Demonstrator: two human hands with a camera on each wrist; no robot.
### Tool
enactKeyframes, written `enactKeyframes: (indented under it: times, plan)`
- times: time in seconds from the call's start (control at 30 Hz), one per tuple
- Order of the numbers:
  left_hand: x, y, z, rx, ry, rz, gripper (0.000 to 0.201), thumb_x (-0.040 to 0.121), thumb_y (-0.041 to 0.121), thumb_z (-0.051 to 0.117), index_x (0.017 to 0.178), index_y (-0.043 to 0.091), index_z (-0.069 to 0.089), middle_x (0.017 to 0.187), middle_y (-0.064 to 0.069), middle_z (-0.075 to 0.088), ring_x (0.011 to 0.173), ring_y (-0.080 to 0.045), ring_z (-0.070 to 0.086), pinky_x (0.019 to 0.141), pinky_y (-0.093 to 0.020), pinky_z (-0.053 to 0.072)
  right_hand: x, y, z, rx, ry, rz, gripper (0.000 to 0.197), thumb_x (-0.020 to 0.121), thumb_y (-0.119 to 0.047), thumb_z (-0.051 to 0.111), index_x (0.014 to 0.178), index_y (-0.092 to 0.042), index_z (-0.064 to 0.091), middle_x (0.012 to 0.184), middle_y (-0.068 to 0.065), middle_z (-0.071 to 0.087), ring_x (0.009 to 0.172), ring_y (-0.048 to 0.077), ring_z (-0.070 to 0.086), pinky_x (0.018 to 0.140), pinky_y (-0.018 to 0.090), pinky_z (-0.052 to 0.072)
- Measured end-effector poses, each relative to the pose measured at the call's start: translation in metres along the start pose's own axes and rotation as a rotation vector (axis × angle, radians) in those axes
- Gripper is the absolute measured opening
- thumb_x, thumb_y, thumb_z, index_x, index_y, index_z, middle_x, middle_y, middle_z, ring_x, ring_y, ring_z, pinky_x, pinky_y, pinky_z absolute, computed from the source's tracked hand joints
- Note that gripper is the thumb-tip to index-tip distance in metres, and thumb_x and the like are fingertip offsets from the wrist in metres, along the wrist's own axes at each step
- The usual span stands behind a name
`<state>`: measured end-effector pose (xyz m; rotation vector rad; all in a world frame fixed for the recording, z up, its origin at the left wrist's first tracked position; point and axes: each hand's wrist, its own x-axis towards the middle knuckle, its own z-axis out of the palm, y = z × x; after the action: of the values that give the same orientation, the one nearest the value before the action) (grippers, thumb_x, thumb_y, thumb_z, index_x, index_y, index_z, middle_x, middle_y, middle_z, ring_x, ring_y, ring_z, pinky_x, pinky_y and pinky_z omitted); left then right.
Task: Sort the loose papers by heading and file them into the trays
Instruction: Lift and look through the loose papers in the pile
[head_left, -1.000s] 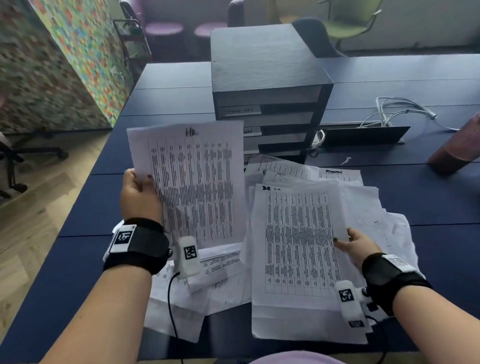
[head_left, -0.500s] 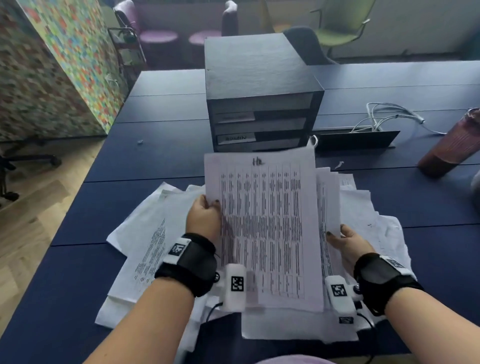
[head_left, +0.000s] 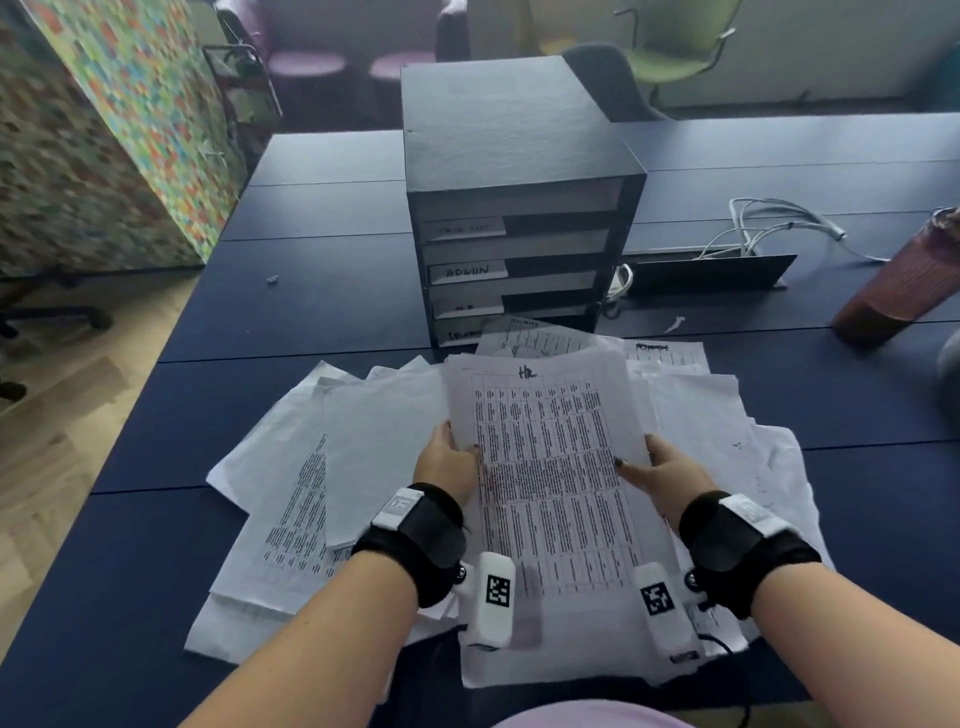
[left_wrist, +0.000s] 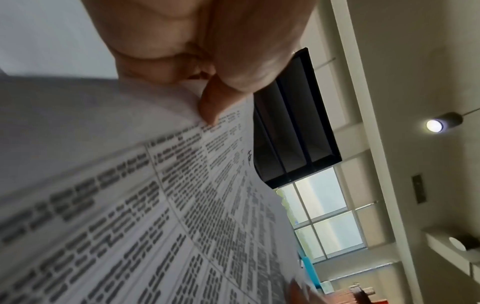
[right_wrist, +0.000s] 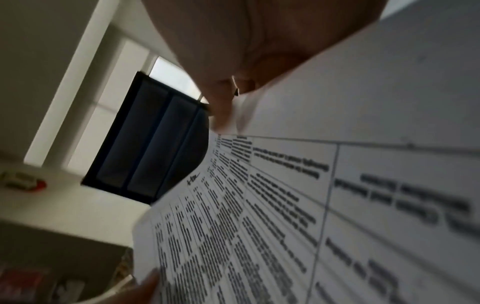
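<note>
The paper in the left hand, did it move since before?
Yes. The left hand carried its HR sheet rightward, from left of the black tray stack to directly in front, where the right hand grips it too.

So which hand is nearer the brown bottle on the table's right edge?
Right. The right hand grips the held sheet's bottle-side edge; the left hand grips the far edge from the brown bottle.

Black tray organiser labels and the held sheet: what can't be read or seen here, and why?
- Black stacked tray organiser, head view: top label too faint; the lower two partly hidden by loose white papers.
- Held white printed sheet headed HR: table text too small in the head view, blurred in both wrist views.
- Sheets beneath it: how many both hands grip is hidden.
</note>
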<state>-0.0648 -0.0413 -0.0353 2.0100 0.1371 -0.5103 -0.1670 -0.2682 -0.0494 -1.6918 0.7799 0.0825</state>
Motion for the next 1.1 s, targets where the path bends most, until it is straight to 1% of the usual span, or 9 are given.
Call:
enactKeyframes:
  times: [0.07, 0.17, 0.27, 0.37, 0.6, 0.67, 0.83, 1.0, 1.1]
  plan:
    - [0.009, -0.008, -0.01, 0.079, 0.077, -0.006, 0.029, 0.089, 0.012, 0.055, 0.118, 0.013, 0.06, 0.107, -0.011, 0.064, 0.097, -0.026, 0.06, 0.084, -0.029, 0.046, 0.005, 0.0, -0.004, -0.129, 0.02, -0.011, 0.025, 0.088, -0.01, 0.062, 0.113, -0.011, 0.059, 0.106, 0.009, 0.067, 0.093, 0.023, 0.062, 0.085, 0.033, 0.049]
    - [0.023, -0.024, -0.038, 0.285, 0.294, -0.119, 0.037, 0.085, 0.024, 0.061, 0.122, 0.022, 0.059, 0.128, -0.016, 0.046, 0.121, -0.034, 0.044, 0.105, -0.035, 0.033, 0.016, 0.008, -0.017, -0.278, 0.114, 0.02, 0.027, 0.086, -0.009, 0.063, 0.113, -0.008, 0.061, 0.097, 0.008, 0.064, 0.087, 0.022, 0.058, 0.077, 0.026, 0.04]
    - [0.033, -0.041, -0.076, 0.255, 0.399, -0.294, 0.049, 0.082, 0.029, 0.065, 0.128, 0.021, 0.052, 0.139, -0.016, 0.034, 0.129, -0.037, 0.032, 0.107, -0.039, 0.03, 0.028, 0.027, -0.029, -0.404, 0.127, 0.102, 0.028, 0.085, -0.011, 0.066, 0.112, -0.004, 0.061, 0.095, 0.01, 0.064, 0.09, 0.024, 0.06, 0.079, 0.027, 0.043]
    - [0.045, -0.059, -0.101, 0.124, 0.415, -0.369, 0.061, 0.076, 0.034, 0.072, 0.13, 0.018, 0.049, 0.137, -0.016, 0.044, 0.124, -0.038, 0.044, 0.104, -0.042, 0.039, 0.034, 0.037, -0.034, -0.448, 0.124, 0.141, 0.032, 0.084, -0.015, 0.067, 0.113, -0.004, 0.061, 0.103, 0.014, 0.066, 0.098, 0.028, 0.062, 0.084, 0.03, 0.045]
    - [0.048, -0.057, -0.101, -0.108, 0.357, -0.285, 0.048, 0.08, 0.021, 0.073, 0.122, 0.006, 0.056, 0.112, -0.012, 0.062, 0.101, -0.028, 0.06, 0.085, -0.031, 0.045, 0.043, 0.039, -0.035, -0.463, 0.122, 0.202, 0.054, 0.084, -0.019, 0.068, 0.131, -0.001, 0.049, 0.127, 0.014, 0.059, 0.115, 0.03, 0.056, 0.093, 0.03, 0.042]
    - [0.049, -0.05, -0.102, -0.093, 0.368, -0.208, 0.03, 0.082, 0.019, 0.07, 0.107, 0.007, 0.06, 0.098, -0.009, 0.064, 0.086, -0.025, 0.06, 0.079, -0.031, 0.048, 0.046, 0.042, -0.035, -0.452, 0.138, 0.198, 0.05, 0.084, -0.017, 0.068, 0.128, 0.001, 0.052, 0.121, 0.015, 0.061, 0.112, 0.03, 0.058, 0.09, 0.03, 0.043]
    - [0.047, -0.018, -0.103, -0.028, 0.416, -0.008, 0.009, 0.085, 0.02, 0.065, 0.089, 0.015, 0.059, 0.088, -0.004, 0.064, 0.078, -0.023, 0.058, 0.074, -0.029, 0.044, 0.046, 0.046, -0.035, -0.398, 0.138, 0.179, 0.031, 0.084, -0.009, 0.067, 0.112, 0.001, 0.061, 0.102, 0.016, 0.067, 0.092, 0.023, 0.059, 0.082, 0.027, 0.041]
    - [0.04, 0.0, -0.108, -0.014, 0.423, 0.12, 0.012, 0.083, 0.021, 0.068, 0.073, 0.016, 0.062, 0.074, -0.002, 0.064, 0.071, -0.023, 0.057, 0.068, -0.029, 0.043, 0.047, 0.049, -0.035, -0.385, 0.143, 0.183, 0.031, 0.083, -0.013, 0.069, 0.112, -0.003, 0.062, 0.105, 0.016, 0.068, 0.101, 0.03, 0.063, 0.089, 0.033, 0.045]
    - [0.032, 0.018, -0.116, -0.027, 0.458, 0.22, 0.019, 0.081, 0.021, 0.069, 0.067, 0.017, 0.058, 0.081, -0.004, 0.068, 0.072, -0.024, 0.061, 0.069, -0.032, 0.048, 0.05, 0.054, -0.037, -0.368, 0.135, 0.187, 0.038, 0.082, -0.017, 0.07, 0.116, -0.004, 0.06, 0.11, 0.014, 0.067, 0.106, 0.029, 0.062, 0.091, 0.033, 0.044]
